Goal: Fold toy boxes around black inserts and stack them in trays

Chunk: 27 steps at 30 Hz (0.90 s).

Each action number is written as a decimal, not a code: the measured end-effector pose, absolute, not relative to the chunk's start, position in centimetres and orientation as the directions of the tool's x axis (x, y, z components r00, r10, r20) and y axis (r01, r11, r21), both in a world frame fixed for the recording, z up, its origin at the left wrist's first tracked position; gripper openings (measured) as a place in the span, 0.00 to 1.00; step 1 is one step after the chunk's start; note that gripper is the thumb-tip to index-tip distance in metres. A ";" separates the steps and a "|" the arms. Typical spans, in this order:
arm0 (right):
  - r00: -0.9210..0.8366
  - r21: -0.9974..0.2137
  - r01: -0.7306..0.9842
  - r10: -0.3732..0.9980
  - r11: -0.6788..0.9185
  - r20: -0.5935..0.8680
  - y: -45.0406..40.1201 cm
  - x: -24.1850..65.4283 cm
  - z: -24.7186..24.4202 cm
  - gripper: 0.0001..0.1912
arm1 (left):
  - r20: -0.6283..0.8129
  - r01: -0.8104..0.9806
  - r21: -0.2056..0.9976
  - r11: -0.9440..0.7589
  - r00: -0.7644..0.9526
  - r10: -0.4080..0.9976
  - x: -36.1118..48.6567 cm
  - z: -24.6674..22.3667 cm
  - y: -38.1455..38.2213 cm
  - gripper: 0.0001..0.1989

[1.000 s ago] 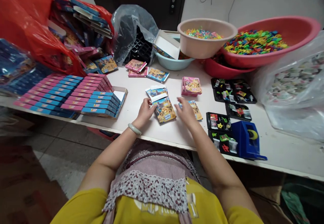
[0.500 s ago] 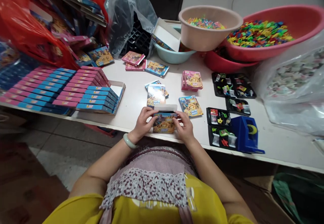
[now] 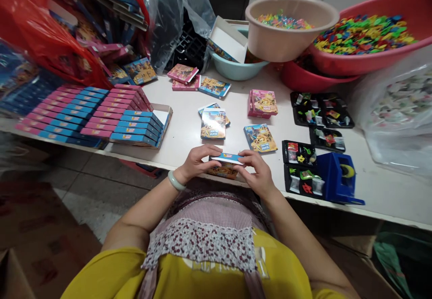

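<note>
A small blue picture box [image 3: 222,171] stands at the table's front edge between my hands, its blue top flap facing up. My left hand [image 3: 199,161] grips its left end, fingers on the top and thumb on the front face. On the right end, my right hand [image 3: 257,170] holds it the same way. Just behind lies a blue box [image 3: 213,124] on top of another one. To the right of that is a single blue box [image 3: 260,138], with a pink box stack [image 3: 263,103] behind it.
Rows of pink and blue boxes [image 3: 101,114] fill the left side. On the right are black trays [image 3: 303,168] of small toys and a blue tape dispenser [image 3: 337,177]. Behind stand a beige basin [image 3: 286,38], a red basin [image 3: 357,62] and a light blue basin [image 3: 236,70].
The white flap that stood up behind the box is folded over, and the blue top now shows. My fingers have moved onto the top edge. The whole view has shifted slightly.
</note>
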State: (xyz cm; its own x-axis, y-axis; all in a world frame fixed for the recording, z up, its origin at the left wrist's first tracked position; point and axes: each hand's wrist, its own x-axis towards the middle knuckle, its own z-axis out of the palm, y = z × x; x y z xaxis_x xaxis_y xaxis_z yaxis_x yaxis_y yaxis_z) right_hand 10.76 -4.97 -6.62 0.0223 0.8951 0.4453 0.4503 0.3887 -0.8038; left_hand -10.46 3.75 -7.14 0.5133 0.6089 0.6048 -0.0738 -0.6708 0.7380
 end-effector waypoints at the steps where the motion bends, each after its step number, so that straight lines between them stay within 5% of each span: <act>1: -0.005 -0.780 0.469 0.884 0.415 0.467 -5.2 10.6 -6.3 0.04 | 0.617 -0.079 0.717 -0.692 0.535 0.578 -10.6 -6.9 3.7 0.09; 13: 0.099 -0.841 0.471 0.931 0.268 0.352 -5.3 9.5 -4.1 0.02 | 0.540 -0.035 0.781 -0.624 0.540 0.646 -9.6 -5.3 3.3 0.04; 16: 0.004 -0.743 0.556 0.893 0.372 0.450 -5.8 10.0 -4.4 0.03 | 0.614 -0.085 0.693 -0.716 0.589 0.525 -10.3 -5.4 3.6 0.01; 20: -0.193 -0.581 0.594 0.800 0.557 0.569 -6.8 11.0 -5.7 0.11 | 0.700 -0.072 0.507 -0.859 0.616 0.361 -12.3 -6.4 3.6 0.10; 23: -0.215 -0.566 0.581 0.781 0.585 0.587 -7.3 11.2 -7.1 0.14 | 0.720 -0.008 0.350 -0.937 0.642 0.263 -13.5 -7.3 3.2 0.15; 25: -0.159 -0.607 0.583 0.808 0.540 0.567 -7.3 11.0 -7.9 0.13 | 0.691 0.004 0.416 -0.909 0.649 0.319 -13.6 -7.5 2.9 0.16; 27: -0.094 -0.653 0.574 0.832 0.495 0.547 -7.1 10.7 -8.4 0.12 | 0.624 -0.013 0.612 -0.791 0.623 0.472 -13.1 -7.6 2.5 0.16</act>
State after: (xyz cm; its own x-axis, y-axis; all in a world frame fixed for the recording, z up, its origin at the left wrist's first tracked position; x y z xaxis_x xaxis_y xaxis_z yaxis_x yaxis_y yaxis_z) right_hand 10.65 -7.11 -8.39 -0.0944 0.8316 0.5474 0.5736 0.4948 -0.6528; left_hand -13.06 2.53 -7.55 0.6234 0.4718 0.6235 -0.0131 -0.7910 0.6116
